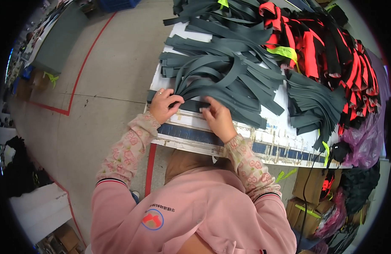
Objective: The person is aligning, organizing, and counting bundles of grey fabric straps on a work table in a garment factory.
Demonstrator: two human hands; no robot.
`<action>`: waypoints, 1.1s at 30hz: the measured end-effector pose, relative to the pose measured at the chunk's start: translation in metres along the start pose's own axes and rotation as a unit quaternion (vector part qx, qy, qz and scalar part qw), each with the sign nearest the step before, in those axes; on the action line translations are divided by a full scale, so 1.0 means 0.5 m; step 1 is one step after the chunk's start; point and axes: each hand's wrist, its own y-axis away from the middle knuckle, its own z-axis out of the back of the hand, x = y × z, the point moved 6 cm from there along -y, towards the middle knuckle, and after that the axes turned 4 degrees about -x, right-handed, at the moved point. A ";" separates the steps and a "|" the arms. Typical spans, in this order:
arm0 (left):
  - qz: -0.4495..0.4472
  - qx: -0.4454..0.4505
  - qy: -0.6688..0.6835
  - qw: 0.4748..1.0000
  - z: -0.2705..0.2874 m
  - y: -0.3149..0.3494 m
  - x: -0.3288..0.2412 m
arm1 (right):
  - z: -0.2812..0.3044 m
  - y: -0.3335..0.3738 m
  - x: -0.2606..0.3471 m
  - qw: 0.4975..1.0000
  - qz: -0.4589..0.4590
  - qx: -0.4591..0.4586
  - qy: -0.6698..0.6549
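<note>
A heap of dark grey fabric strips (229, 72) covers the white table (191, 139). One strip (191, 105) lies flat along the near edge, between both hands. My left hand (163, 105) pinches its left end, fingers curled on the cloth. My right hand (217, 117) presses and grips the strip's right part. Both forearms wear floral sleeve covers over a pink top.
Red and black fabric pieces (322, 46) pile at the back right, with a second grey stack (314, 106) beside them. A purple plastic bag (364, 139) hangs at the right. Cardboard boxes (309, 190) stand below. Grey floor with red lines (89, 55) lies left.
</note>
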 end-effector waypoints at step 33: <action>0.012 0.009 0.014 1.000 -0.013 0.006 0.016 | 0.043 0.003 -0.047 0.994 -0.094 -0.033 -0.054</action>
